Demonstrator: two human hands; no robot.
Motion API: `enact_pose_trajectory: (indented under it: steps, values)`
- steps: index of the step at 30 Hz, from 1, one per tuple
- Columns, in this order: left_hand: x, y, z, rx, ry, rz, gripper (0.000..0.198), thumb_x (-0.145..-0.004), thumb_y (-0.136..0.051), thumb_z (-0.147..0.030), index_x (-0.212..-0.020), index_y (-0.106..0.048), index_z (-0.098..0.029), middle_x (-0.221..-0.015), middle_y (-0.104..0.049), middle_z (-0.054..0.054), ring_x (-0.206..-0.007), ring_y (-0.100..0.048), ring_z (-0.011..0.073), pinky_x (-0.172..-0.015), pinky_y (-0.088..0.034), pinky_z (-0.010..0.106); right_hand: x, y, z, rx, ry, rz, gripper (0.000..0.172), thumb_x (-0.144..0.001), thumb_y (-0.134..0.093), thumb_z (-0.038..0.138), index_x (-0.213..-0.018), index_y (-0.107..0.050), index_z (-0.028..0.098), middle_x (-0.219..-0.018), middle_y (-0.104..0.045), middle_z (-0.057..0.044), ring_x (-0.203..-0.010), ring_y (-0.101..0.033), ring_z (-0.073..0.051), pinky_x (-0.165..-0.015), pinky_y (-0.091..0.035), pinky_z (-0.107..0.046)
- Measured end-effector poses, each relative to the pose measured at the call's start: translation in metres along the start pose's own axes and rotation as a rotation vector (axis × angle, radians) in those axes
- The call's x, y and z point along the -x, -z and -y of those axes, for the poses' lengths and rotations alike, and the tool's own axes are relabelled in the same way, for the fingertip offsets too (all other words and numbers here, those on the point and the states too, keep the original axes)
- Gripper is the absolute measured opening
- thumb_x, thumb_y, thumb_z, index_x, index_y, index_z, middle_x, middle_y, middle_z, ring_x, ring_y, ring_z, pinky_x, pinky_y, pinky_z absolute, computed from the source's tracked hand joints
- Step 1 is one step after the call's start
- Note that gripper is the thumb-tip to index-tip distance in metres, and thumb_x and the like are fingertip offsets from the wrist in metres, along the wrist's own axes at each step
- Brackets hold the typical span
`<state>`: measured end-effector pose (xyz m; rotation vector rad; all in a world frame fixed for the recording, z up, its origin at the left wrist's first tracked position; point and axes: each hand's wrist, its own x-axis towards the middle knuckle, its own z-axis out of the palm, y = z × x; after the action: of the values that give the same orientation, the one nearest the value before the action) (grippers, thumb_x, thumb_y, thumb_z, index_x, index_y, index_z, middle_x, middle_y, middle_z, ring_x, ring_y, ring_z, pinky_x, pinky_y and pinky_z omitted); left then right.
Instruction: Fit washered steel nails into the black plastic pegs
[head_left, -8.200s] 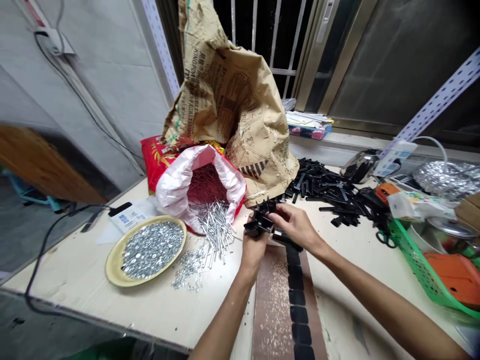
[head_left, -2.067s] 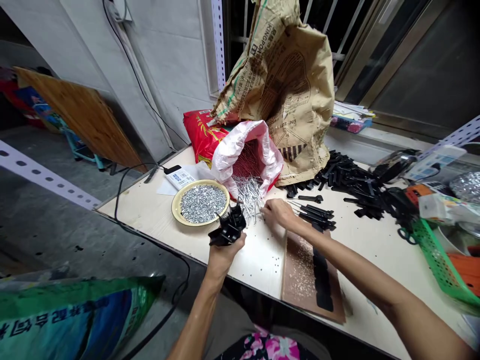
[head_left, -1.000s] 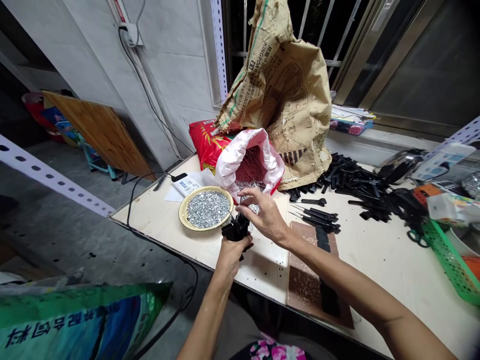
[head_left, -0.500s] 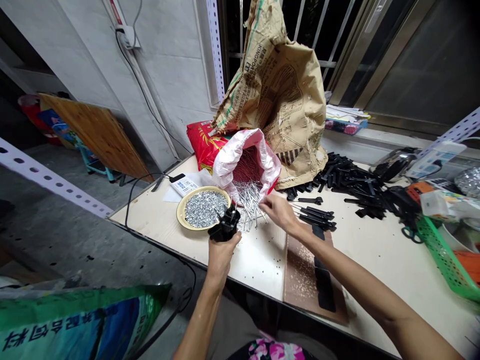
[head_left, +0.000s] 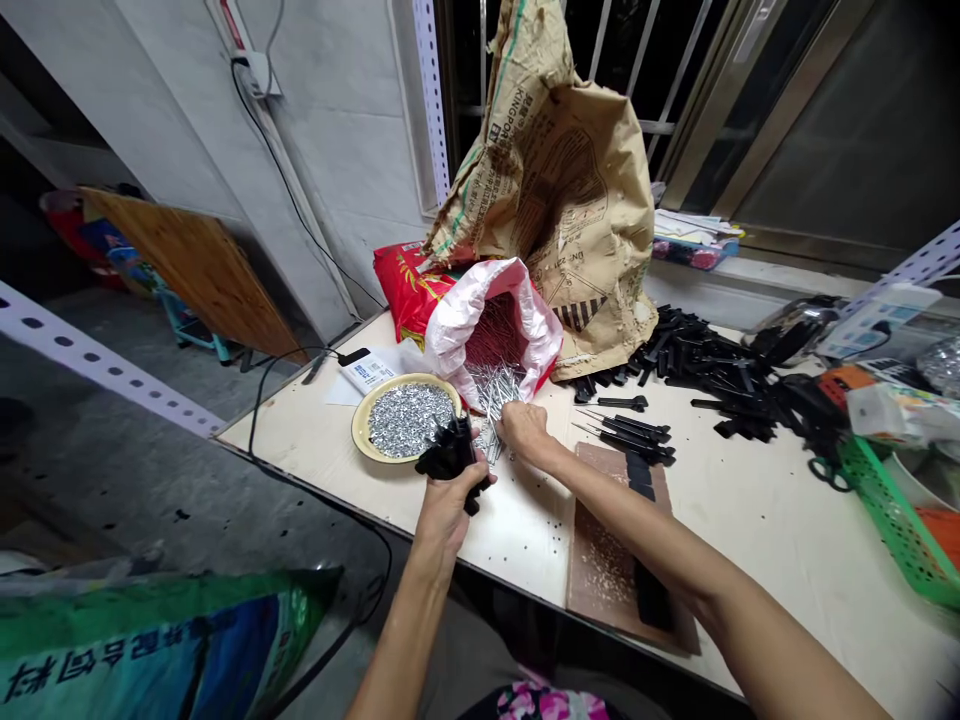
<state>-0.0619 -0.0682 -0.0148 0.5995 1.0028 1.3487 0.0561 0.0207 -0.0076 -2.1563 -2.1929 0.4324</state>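
Note:
My left hand [head_left: 448,500] is closed around a bunch of black plastic clips [head_left: 448,455], held above the table's near edge. My right hand [head_left: 523,430] rests knuckles up on the spilled pile of silver nails [head_left: 491,392] in front of a pink-lined red bag [head_left: 491,325], fingers curled down into the nails; what they grip is hidden. A yellow dish of small silver nuts [head_left: 405,418] sits just left of both hands. Three assembled black clips with nails [head_left: 626,432] lie to the right of my right hand.
A tall brown paper sack [head_left: 562,190] stands behind the bag. A heap of black plastic parts [head_left: 712,370] spreads at the back right. A brown board with black pieces [head_left: 619,545] lies near the front edge. A green basket [head_left: 896,515] sits at far right; a black cable [head_left: 300,470] hangs off the table's left.
My right hand has moved left and down onto the nail pile, fingers curling in. My left hand with the clips has shifted slightly right and lower.

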Motion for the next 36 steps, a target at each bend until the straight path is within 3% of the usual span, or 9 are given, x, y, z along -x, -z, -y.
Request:
enact_pose_trajectory:
  steps: [5, 9, 11, 15, 18, 27, 31, 33, 36]
  values:
    - [-0.003, 0.005, 0.005, -0.144, -0.035, -0.159, 0.03, -0.049, -0.077, -0.017, -0.077, -0.067, -0.013, -0.067, -0.062, -0.001, -0.058, -0.055, 0.0103, -0.056, -0.046, 0.023, 0.003, 0.01, -0.006, 0.026, -0.022, -0.006, 0.024, -0.083, -0.05, 0.016, -0.1, -0.066, 0.014, -0.1, -0.068, -0.014, -0.092, -0.065, -0.025, -0.07, -0.042, -0.029]
    - [-0.008, 0.014, 0.011, -0.33, -0.116, -0.281, 0.02, -0.047, -0.075, -0.015, -0.065, -0.066, -0.013, -0.06, -0.061, 0.0, -0.058, -0.054, 0.0126, -0.055, -0.041, 0.023, 0.013, 0.038, -0.027, 0.03, -0.017, -0.088, 0.026, -0.089, -0.041, 0.016, -0.102, -0.064, 0.014, -0.095, -0.068, -0.015, -0.09, -0.064, -0.024, -0.071, -0.041, -0.03]
    - [-0.011, 0.015, 0.014, -0.382, -0.144, -0.293, 0.019, -0.046, -0.073, -0.015, -0.063, -0.066, -0.014, -0.058, -0.061, -0.001, -0.058, -0.054, 0.0139, -0.054, -0.04, 0.024, 0.021, 0.056, -0.033, -0.075, 0.144, -0.212, 0.025, -0.091, -0.041, 0.02, -0.101, -0.063, 0.016, -0.094, -0.067, -0.012, -0.088, -0.062, -0.02, -0.073, -0.041, -0.029]
    - [-0.016, 0.012, 0.013, -0.505, -0.157, -0.308, 0.015, -0.044, -0.071, -0.013, -0.057, -0.063, -0.015, -0.052, -0.058, -0.002, -0.055, -0.053, 0.0153, -0.05, -0.038, 0.024, 0.042, 0.092, -0.028, -0.353, 0.675, -0.394, 0.02, -0.093, -0.045, 0.026, -0.099, -0.063, 0.019, -0.093, -0.064, -0.005, -0.085, -0.057, -0.016, -0.077, -0.041, -0.027]
    - [-0.016, 0.006, 0.007, -0.569, -0.153, -0.273, 0.012, -0.045, -0.068, -0.012, -0.054, -0.061, -0.017, -0.049, -0.054, -0.003, -0.051, -0.049, 0.0141, -0.049, -0.036, 0.024, 0.055, 0.111, -0.014, -0.21, 0.853, -0.375, 0.019, -0.094, -0.047, 0.025, -0.096, -0.065, 0.021, -0.089, -0.061, -0.004, -0.083, -0.052, -0.017, -0.073, -0.038, -0.028]
    - [-0.015, -0.003, 0.004, -0.554, -0.182, -0.203, 0.013, -0.045, -0.068, -0.011, -0.052, -0.058, -0.017, -0.05, -0.049, -0.005, -0.053, -0.045, 0.0124, -0.049, -0.034, 0.024, 0.057, 0.12, 0.011, 0.167, 1.0, -0.284, 0.019, -0.092, -0.052, 0.025, -0.079, -0.065, 0.023, -0.082, -0.062, -0.001, -0.081, -0.045, -0.017, -0.078, -0.028, -0.033]
    - [-0.01, -0.009, 0.001, -0.276, -0.045, -0.064, 0.021, -0.046, -0.073, -0.011, -0.064, -0.062, -0.015, -0.061, -0.056, -0.002, -0.062, -0.052, 0.0144, -0.056, -0.045, 0.026, 0.054, 0.122, 0.01, -0.019, 1.038, -0.234, 0.02, -0.089, -0.057, 0.026, -0.108, -0.063, 0.028, -0.099, -0.064, -0.001, -0.09, -0.052, -0.018, -0.082, -0.035, -0.034]
    - [-0.002, -0.011, -0.005, -0.091, 0.003, 0.033, 0.03, -0.05, -0.075, -0.014, -0.079, -0.066, -0.016, -0.074, -0.061, 0.001, -0.07, -0.055, 0.0155, -0.063, -0.051, 0.03, 0.051, 0.126, 0.004, -0.213, 1.0, -0.3, 0.035, -0.089, -0.056, 0.029, -0.124, -0.054, 0.029, -0.113, -0.06, -0.002, -0.097, -0.054, -0.018, -0.084, -0.04, -0.033]
    - [0.008, -0.012, -0.017, -0.009, -0.056, 0.089, 0.033, -0.056, -0.075, -0.014, -0.088, -0.067, -0.017, -0.081, -0.062, 0.002, -0.076, -0.056, 0.0151, -0.07, -0.054, 0.033, 0.045, 0.125, -0.01, -0.507, 0.87, -0.421, 0.035, -0.091, -0.053, 0.03, -0.126, -0.053, 0.026, -0.113, -0.06, -0.004, -0.094, -0.057, -0.015, -0.084, -0.045, -0.031]
